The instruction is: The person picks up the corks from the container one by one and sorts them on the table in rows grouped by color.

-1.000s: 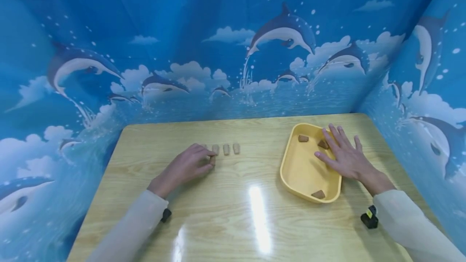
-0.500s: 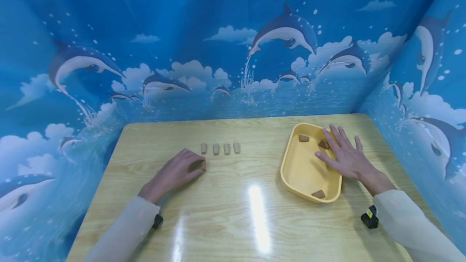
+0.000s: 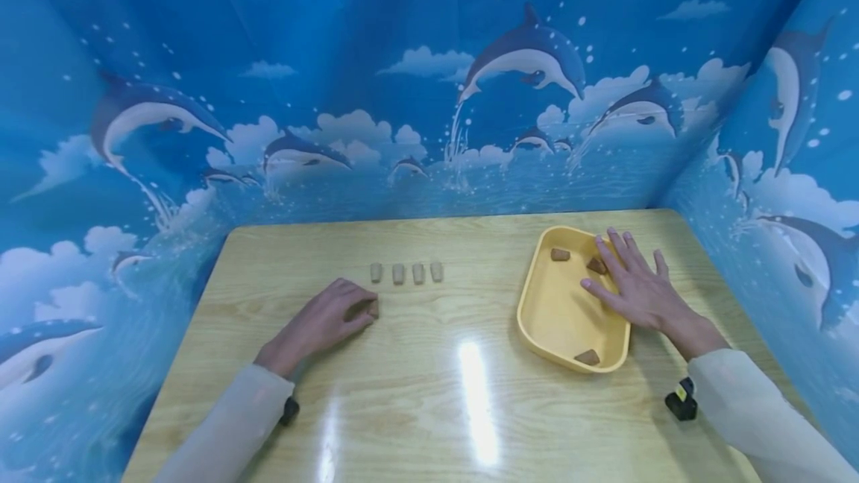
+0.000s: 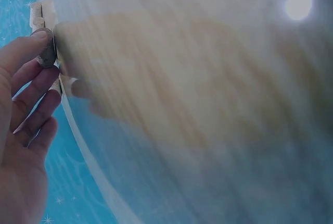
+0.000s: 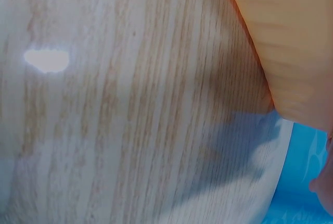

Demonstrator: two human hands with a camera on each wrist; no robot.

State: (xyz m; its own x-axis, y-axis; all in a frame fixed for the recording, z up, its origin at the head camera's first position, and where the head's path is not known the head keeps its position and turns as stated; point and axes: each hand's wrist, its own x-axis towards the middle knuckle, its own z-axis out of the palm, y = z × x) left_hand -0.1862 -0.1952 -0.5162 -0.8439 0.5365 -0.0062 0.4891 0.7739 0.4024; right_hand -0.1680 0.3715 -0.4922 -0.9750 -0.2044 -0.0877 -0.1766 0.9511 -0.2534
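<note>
A: Where's the block [image 3: 373, 309] in use?
B: Left of centre in the head view, pinched in the left hand [image 3: 321, 323].
A: Pinched how?
B: Thumb against fingers, the gap only as wide as the block. In the left wrist view the other fingers bend loosely, off to the lower side. The forearm slants in from the lower left.
A: And the right hand [image 3: 637, 293]?
B: Right of the frame, fingers spread wide, holding nothing, laid over the tray's right rim; I can't tell whether it presses. That forearm comes from the lower right.
A: How many blocks?
B: Eight in the head view. One pinched; four in a row [image 3: 418, 274] just above it, near the middle, set apart; three in the tray [image 3: 560, 311], at its upper left, upper right by the fingers, and bottom.
A: Beyond those?
B: One table [image 3: 403, 401], two pale sleeves [image 3: 231, 416], and a dolphin curtain [image 3: 335, 36] across the top and down both sides.
</note>
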